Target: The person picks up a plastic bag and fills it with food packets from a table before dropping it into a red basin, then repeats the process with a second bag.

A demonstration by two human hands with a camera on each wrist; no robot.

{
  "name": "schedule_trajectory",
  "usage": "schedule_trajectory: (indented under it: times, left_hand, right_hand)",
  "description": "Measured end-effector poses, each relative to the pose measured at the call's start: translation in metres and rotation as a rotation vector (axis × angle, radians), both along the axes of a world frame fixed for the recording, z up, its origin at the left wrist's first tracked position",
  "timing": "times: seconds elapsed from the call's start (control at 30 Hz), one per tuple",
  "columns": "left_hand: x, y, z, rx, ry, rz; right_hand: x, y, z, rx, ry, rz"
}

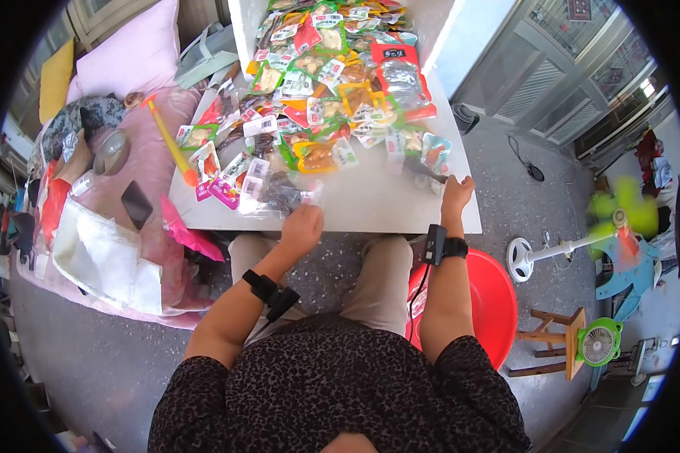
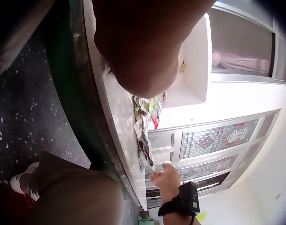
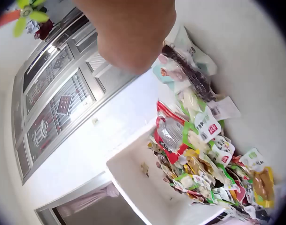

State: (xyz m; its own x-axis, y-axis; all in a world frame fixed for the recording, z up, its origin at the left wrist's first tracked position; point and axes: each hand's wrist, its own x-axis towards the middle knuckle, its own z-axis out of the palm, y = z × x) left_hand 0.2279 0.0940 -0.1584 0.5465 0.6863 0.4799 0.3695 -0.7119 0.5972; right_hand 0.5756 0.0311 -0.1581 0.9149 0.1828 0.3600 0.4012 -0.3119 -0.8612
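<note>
Your left hand (image 1: 302, 225) curls round clear packets (image 1: 276, 192) at the near edge of the white table (image 1: 400, 215). Your right hand (image 1: 457, 192) pinches a dark packet (image 1: 425, 172) by the snack pile (image 1: 332, 75). Lift it cleanly, without dragging neighbours.

The left hand (image 1: 302, 225) hides its own fingers, so its hold on the clear packets (image 1: 276, 192) cannot be told; in the left wrist view it is only a dark blur, cut by the top edge. The right hand (image 1: 457, 192) is blurred the same in its wrist view. The print on the snack pile (image 1: 332, 83) is too small to read.
</note>
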Motion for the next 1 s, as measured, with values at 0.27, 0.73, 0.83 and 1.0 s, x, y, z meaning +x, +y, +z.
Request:
schedule_trajectory:
  times: [0.27, 0.73, 0.83, 1.0]
  left_hand:
    - [-0.004, -0.005, -0.002, -0.01, 0.059, 0.014]
    - [-0.007, -0.021, 0.021, -0.016, 0.133, 0.102]
    - [-0.007, -0.022, 0.022, -0.015, 0.133, 0.105]
    - [-0.011, -0.026, 0.027, 0.008, 0.165, 0.058]
  right_hand:
    - [0.006, -0.002, 0.005, 0.103, 0.696, 0.56]
    - [-0.133, -0.08, 0.042, 0.276, 1.033, 0.648]
    - [-0.15, -0.079, 0.033, 0.258, 1.103, 0.692]
    - [-0.157, -0.065, 0.027, 0.225, 1.172, 0.758]
